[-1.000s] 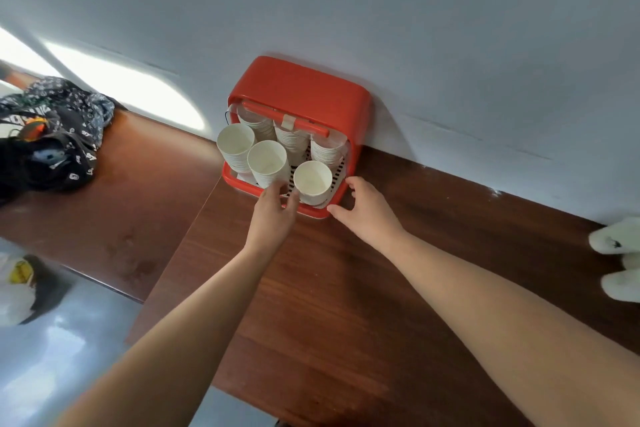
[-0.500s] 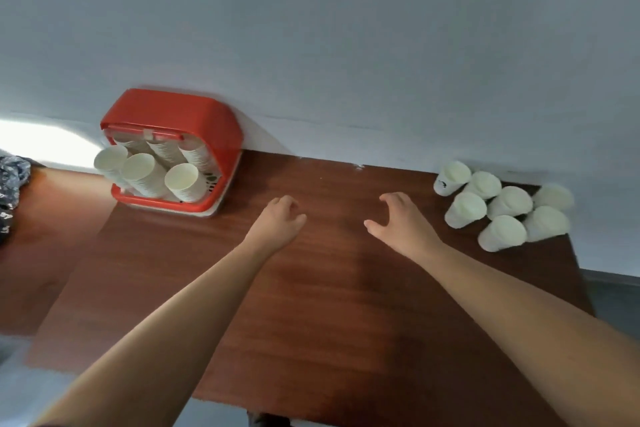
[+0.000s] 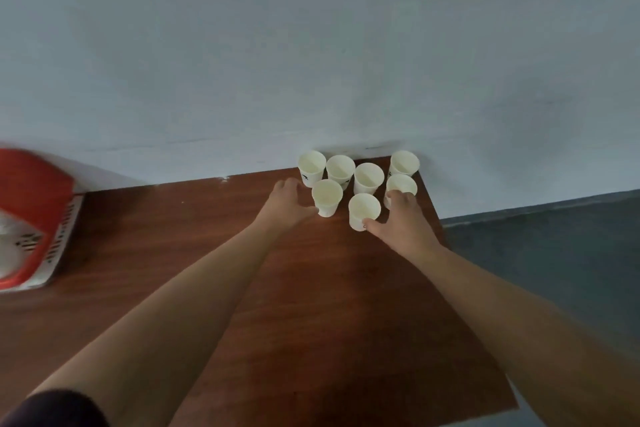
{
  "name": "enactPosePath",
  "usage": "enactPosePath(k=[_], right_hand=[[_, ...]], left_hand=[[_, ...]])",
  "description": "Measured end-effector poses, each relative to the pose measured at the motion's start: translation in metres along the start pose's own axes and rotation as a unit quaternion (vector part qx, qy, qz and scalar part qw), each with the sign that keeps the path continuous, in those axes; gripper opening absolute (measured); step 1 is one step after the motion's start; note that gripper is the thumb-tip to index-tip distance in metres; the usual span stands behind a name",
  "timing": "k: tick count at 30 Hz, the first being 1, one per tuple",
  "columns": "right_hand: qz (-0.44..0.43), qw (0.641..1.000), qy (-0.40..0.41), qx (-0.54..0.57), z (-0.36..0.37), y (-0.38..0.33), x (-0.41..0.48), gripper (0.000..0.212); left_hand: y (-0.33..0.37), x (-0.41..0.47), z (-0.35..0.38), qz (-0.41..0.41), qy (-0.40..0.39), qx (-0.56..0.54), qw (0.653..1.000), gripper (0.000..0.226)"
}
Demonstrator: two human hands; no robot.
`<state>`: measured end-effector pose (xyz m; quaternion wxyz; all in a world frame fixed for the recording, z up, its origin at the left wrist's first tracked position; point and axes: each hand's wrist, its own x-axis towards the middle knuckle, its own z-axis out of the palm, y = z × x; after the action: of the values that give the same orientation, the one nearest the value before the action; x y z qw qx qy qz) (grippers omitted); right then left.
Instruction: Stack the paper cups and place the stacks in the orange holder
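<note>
My left hand and right hand reach across a dark, reddish wooden table with a smooth, grained top toward seven white paper cups, all upright, open mouths up, clustered at the far right corner against a pale, matte wall. The cups are tapered cylinders with rolled rims; small dark marks show on two of them, too blurred to read. My left fingers are loosely curled and grasp nothing, the thumb just touching the cup at the front left. My right fingers are spread around the nearest cup, thumb at its base and fingertips near the cup behind it; I cannot tell whether they have closed on it. The orange holder, glossy plastic with a slotted white-and-orange side, sits at nine o'clock, cut off by the frame edge and well apart from the cups. The table's right edge falls just beside the cluster, with grey floor beyond; bare wood lies open between holder and cups.
</note>
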<state>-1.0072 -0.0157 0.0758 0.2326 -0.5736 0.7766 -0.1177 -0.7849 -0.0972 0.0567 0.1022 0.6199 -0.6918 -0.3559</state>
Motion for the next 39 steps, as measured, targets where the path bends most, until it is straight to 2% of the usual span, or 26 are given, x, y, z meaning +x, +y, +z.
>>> enactPosePath(k=[5, 11, 18, 21, 25, 28, 31, 33, 35, 37, 39], right_hand=[[0.031, 0.999, -0.006, 0.032, 0.036, 0.009, 0.033, 0.085], [0.027, 0.999, 0.014, 0.016, 0.067, 0.025, 0.063, 0.085], [-0.014, 0.999, 0.006, 0.029, 0.085, 0.033, 0.073, 0.080], [-0.024, 0.999, -0.008, 0.031, 0.086, 0.029, 0.071, 0.079], [-0.040, 0.998, -0.031, 0.030, 0.080, 0.014, 0.060, 0.077], [-0.066, 0.996, -0.041, 0.039, 0.068, -0.017, 0.053, 0.076], [-0.093, 0.993, -0.049, 0.062, 0.059, -0.066, 0.046, 0.069], [-0.116, 0.989, -0.057, 0.067, 0.058, -0.104, 0.040, 0.071], [-0.143, 0.986, -0.061, 0.064, 0.059, -0.145, 0.031, 0.074], [-0.170, 0.981, -0.066, 0.067, 0.064, -0.186, 0.019, 0.081], [-0.190, 0.976, -0.074, 0.072, 0.073, -0.227, 0.006, 0.086]], left_hand=[[-0.003, 0.045, 0.033, -0.027, -0.012, 0.003, 1.000, 0.087], [-0.012, 0.082, 0.056, -0.014, -0.017, 0.026, 0.999, 0.096], [-0.021, 0.091, 0.076, 0.040, -0.008, 0.043, 0.998, 0.079], [-0.024, 0.088, 0.074, 0.058, -0.011, 0.045, 0.997, 0.080], [-0.039, 0.072, 0.051, 0.029, 0.013, 0.004, 0.999, 0.079], [-0.056, 0.048, 0.019, 0.011, 0.042, -0.050, 0.998, 0.074], [-0.076, 0.017, -0.024, 0.003, 0.064, -0.066, 0.996, 0.086], [-0.092, -0.007, -0.057, 0.003, 0.077, -0.062, 0.995, 0.086], [-0.109, -0.034, -0.090, -0.001, 0.100, -0.081, 0.992, 0.075], [-0.132, -0.063, -0.122, -0.017, 0.125, -0.100, 0.987, 0.055], [-0.162, -0.092, -0.152, -0.038, 0.157, -0.108, 0.981, 0.058]])
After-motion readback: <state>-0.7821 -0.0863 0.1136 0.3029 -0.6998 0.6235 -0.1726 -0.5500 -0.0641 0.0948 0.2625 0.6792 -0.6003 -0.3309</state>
